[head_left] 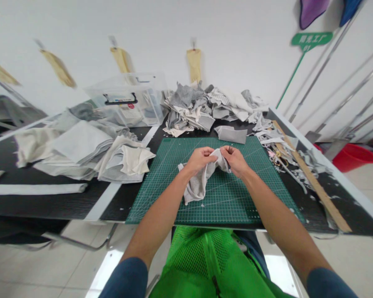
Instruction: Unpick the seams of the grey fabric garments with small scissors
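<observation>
1. Your left hand (202, 159) is pinching the cloth (196, 185) near its top edge, fingers nearly closed, probably so that edge isn't slipping about.
2. Your right hand (235, 161) is gripping the same cloth just beside it, thumb and fingers closed up. Looks like you're working with two close pinch points to control one short stretch. Something dark is showing at those fingers, but I can't tell what it is.
3. The rest of the cloth is drooping from your grip onto the mat (161, 186), more of it on your left. My guess is the mat's taking the loose weight while your fingertips are doing the fine stuff.
4. A grey piece (232, 135) is lying at the mat's far edge, likely there so it's not getting under your wrists.
5. The left pile (81, 142) and back pile (191, 109) are sitting around the mat, seemingly for easy reach, and the wooden strip (313, 182) is lying off to the right, among scraps (311, 161).
</observation>
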### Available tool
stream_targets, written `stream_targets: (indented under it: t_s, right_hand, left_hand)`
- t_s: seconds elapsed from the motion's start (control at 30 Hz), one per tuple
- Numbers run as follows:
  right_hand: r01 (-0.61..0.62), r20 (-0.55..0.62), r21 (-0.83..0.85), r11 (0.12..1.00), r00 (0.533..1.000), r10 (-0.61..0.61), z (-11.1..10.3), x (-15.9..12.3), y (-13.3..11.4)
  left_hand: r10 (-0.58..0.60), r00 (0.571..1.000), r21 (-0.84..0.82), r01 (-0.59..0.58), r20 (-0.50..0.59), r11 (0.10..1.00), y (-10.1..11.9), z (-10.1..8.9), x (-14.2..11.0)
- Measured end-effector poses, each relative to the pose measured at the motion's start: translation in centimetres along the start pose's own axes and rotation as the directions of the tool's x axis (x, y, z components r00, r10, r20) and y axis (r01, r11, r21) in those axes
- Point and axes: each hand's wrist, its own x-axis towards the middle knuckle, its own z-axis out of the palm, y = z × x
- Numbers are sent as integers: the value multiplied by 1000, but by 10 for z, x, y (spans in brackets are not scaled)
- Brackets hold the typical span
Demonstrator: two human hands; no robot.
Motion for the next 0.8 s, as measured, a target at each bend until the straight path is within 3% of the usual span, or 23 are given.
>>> stream_targets:
  t_s: [0.07, 0.13, 0.2, 0.27, 0.37, 0.5, 0.63, 0.73, 0.8]
  right_hand:
    - [40, -88, 33, 999, 995, -37, -5, 5, 2]
    - [80, -217, 46, 996, 974, -68, -14, 12, 4]
    - [95, -367, 10, 995, 926, -85, -27, 19, 6]
    - [68, -499, -68, 995, 861, -93, -41, 25, 7]
    - [5, -607, -212, 977, 783, -136, -59, 31, 9]
    - [-39, -652, -360, 932, 725, -222, -74, 35, 11]
    - [-116, -599, -520, 846, 756, -265, -81, 34, 15]
    - [-136, -498, -707, 694, 792, -353, -81, 29, 11]
    - [-58, -395, -807, 588, 793, -464, -73, 25, 4]
  left_hand:
    - [-10, 989, 197, -19, 145, 980, 4, -7, -1]
    - [-37, 974, 424, -64, 224, 903, 6, -15, -2]
    - [-74, 972, 570, -68, 222, 819, 7, -23, -2]
    - [-125, 976, 615, -11, 177, 789, 7, -31, -1]
    - [-213, 968, 568, 101, 133, 817, 7, -40, -2]
    - [-303, 935, 337, 229, 186, 913, 7, -48, -4]
    - [-352, 918, 100, 339, 182, 935, 6, -50, -4]
    - [-347, 920, 20, 349, 181, 937, 4, -49, -3]
    - [-325, 927, 15, 328, 188, 945, 4, -47, -3]
